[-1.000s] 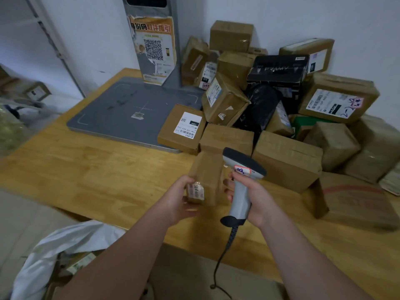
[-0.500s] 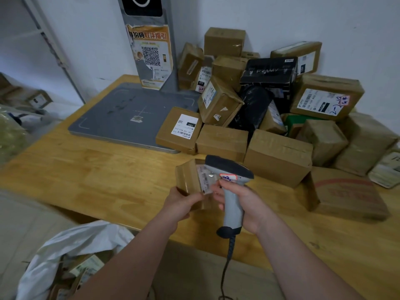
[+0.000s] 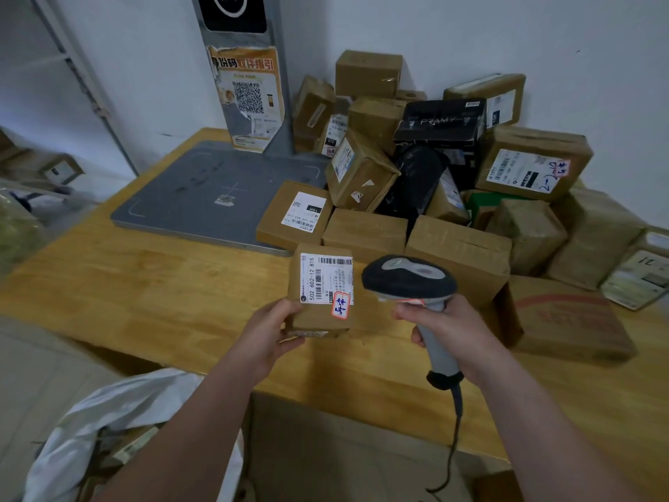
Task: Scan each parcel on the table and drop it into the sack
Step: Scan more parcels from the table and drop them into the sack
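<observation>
My left hand [image 3: 269, 331] grips a small brown parcel [image 3: 318, 313] by its lower left corner and holds it above the wooden table [image 3: 144, 284], its white barcode label facing up. My right hand [image 3: 449, 331] grips the grey handle of a barcode scanner [image 3: 409, 279], whose dark head sits just right of the parcel. A white sack [image 3: 119, 411] lies open on the floor at the lower left, with parcels inside. A pile of brown parcels [image 3: 456, 248] fills the table's far right corner.
A grey scale platform [image 3: 202, 197] with an upright post [image 3: 246, 77] carrying a QR poster stands at the back left of the table. A black box [image 3: 440, 121] and a black bag [image 3: 412, 179] lie in the pile. The scanner cable [image 3: 454, 436] hangs over the table's front edge.
My left hand has turned the small parcel so that its label faces up and lifted it a little. The scanner has moved to the parcel's right.
</observation>
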The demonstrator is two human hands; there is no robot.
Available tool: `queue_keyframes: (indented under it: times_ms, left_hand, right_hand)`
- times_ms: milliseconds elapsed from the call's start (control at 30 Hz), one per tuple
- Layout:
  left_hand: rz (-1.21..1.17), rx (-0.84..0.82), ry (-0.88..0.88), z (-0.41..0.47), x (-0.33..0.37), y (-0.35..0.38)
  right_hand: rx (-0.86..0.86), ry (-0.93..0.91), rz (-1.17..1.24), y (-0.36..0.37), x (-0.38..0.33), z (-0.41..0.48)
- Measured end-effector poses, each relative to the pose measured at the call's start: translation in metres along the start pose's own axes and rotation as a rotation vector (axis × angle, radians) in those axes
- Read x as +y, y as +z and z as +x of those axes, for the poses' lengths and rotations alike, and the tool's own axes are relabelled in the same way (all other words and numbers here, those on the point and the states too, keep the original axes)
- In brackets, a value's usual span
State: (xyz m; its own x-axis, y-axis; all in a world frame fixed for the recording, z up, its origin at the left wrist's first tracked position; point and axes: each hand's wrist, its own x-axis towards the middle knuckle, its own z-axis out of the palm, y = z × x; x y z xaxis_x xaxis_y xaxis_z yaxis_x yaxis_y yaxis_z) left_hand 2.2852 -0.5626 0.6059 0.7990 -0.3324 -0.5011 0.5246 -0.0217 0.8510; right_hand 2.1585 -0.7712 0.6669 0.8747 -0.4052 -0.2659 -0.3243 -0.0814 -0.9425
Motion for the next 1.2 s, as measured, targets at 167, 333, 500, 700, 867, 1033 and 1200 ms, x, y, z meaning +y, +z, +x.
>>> queue_keyframes:
  times_ms: [167,333,500,700,867,1033,1200]
  left_hand:
    - [-0.011,-0.005,0.031,-0.003,-0.002,-0.003]
    - [0.059,0.032,0.069,-0.008,0.006,-0.011]
    - [0.145,0.044,0.092,-0.011,0.012,-0.019]
    - [0.15,0.068,0.091,-0.013,0.014,-0.025]
    - [0.158,0.064,0.094,-0.014,0.015,-0.03]
    - [0.162,0.082,0.079,-0.009,0.014,-0.038]
    - [0.139,0.101,0.067,-0.008,0.014,-0.045]
  right_hand:
    - [-0.048,-0.02,0.008,0.006,-0.006,-0.006]
    - [-0.133,-0.085,-0.172,0.008,-0.016,-0.008]
    - [-0.105,-0.093,-0.339,0.015,-0.017,-0.01]
    - [-0.117,-0.124,-0.399,0.017,-0.016,-0.01]
    - [-0.135,-0.16,-0.38,0.018,-0.017,-0.009]
    - [-0.131,-0.175,-0.412,0.021,-0.017,-0.006]
    - [-0.142,-0.182,-0.422,0.026,-0.019,-0.004]
